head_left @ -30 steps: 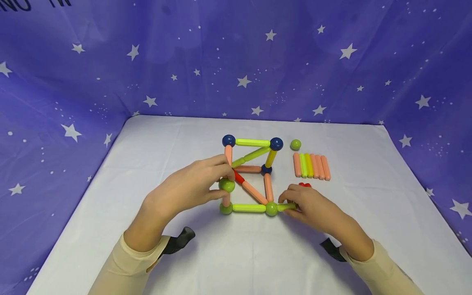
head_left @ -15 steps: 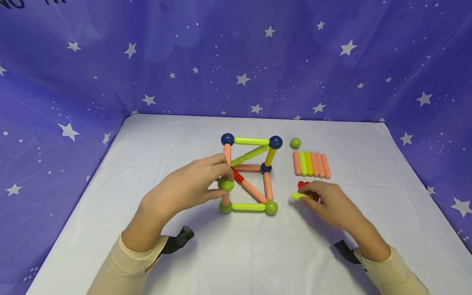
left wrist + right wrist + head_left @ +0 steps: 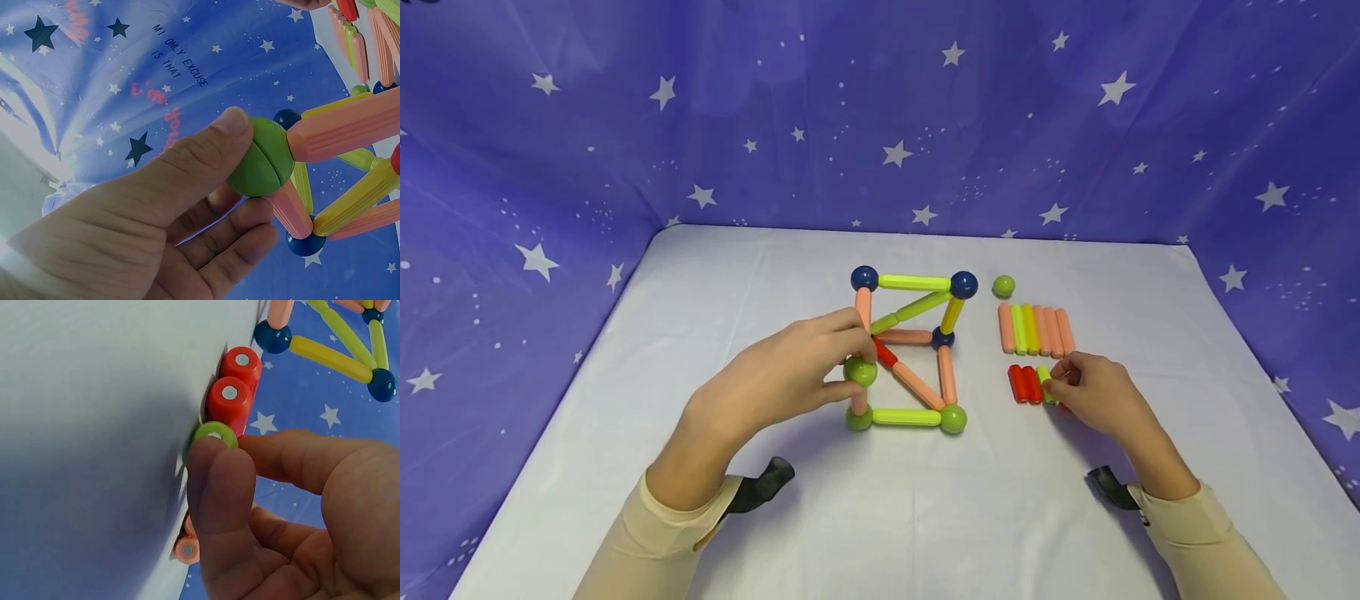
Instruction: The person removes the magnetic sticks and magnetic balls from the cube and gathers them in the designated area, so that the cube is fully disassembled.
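My left hand (image 3: 778, 371) holds a green ball (image 3: 259, 159) between thumb and fingers. That ball is a joint of a structure of magnetic rods (image 3: 906, 417) and balls in pink, yellow, green, red and dark blue. Between the thumb and a finger of my right hand (image 3: 1101, 392) is a short green rod (image 3: 1044, 382), seen end-on in the right wrist view. It lies beside two short red rods (image 3: 1024, 384) on the white table, with its right side partly covered by the fingers.
Behind the right hand lies a row of several longer pink, green and yellow rods (image 3: 1033, 329). A loose green ball (image 3: 1003, 286) sits above that row. Purple star-printed cloth (image 3: 880, 125) walls in the white table (image 3: 910, 517) at the back and sides.
My right hand has pulled the short green rod off the structure's front right green ball and carried it right, beside the red rods. The left hand has kept its hold on the green ball.
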Tool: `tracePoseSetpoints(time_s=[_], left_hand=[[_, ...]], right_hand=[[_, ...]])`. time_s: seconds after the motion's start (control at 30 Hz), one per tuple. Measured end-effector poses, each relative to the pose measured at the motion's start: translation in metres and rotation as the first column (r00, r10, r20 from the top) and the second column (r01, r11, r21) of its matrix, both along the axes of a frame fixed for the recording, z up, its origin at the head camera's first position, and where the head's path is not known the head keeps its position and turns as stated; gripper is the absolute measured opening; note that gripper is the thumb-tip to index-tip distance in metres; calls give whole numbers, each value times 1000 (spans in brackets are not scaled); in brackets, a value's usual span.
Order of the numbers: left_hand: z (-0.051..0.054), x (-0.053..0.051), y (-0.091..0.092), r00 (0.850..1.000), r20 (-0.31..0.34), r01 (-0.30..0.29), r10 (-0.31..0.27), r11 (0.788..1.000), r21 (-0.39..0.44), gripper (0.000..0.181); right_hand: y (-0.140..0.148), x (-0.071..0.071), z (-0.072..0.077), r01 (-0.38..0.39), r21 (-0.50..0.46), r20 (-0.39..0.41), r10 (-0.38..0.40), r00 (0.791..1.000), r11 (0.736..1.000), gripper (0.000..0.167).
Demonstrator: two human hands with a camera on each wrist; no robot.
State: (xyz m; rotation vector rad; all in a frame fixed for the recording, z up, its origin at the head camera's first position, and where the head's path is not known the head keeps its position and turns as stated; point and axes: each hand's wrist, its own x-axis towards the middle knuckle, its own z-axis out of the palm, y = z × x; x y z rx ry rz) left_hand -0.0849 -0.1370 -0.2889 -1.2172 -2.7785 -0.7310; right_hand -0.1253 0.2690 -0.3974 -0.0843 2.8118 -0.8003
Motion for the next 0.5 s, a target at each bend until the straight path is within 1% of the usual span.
tracePoseSetpoints(time_s=[0.13,0.23,0.37,0.5], left_hand=[[1,0,0,1000,-8,-4,4,1000,-3,30],[1,0,0,1000,-8,-8,8,1000,-7,30],[1,0,1,1000,-12,-4,4,1000,-9,30],[0,0,1,1000,-15,-1,1,1000,-10,30]], right_hand=[[-1,-1,0,-7,4,7,7,1000,1000,21],[-1,-2,2,-8,24,-12,9,1000,1000,20],[-6,-4,8,-6,46,-65,9,998,999,20],[-21,-8,17,-42,42,-131,47,990,998,22]])
